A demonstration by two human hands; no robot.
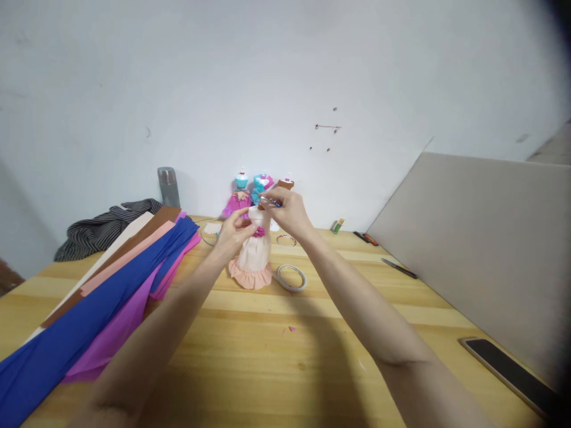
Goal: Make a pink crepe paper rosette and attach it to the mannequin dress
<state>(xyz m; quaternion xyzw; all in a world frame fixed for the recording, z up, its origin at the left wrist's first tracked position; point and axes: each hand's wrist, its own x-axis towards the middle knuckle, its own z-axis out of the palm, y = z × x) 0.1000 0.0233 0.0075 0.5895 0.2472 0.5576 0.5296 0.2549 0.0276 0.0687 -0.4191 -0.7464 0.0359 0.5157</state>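
Observation:
A small figure in a cream paper dress [253, 254] stands upright on the table, with a peach ruffled hem and a magenta flower at the waist. My left hand [232, 236] is closed on the dress's upper part from the left, thumb beside the flower. Above it, my right hand [288, 209] pinches a thin tool with a blue part [272, 202], its exact kind unclear. The tool's end meets the top of the figure, which my fingers partly hide. A roll of white tape [291, 278] lies just right of the hem.
Several finished paper-dressed figures [241, 193] stand against the wall. Coloured crepe sheets [111, 297], a striped cloth [107, 229] and a grey flask [168, 187] are on the left. Right are a pale panel [486, 238], a phone [504, 368] and scissors [399, 268]. Pink scraps [291, 328] lie in front.

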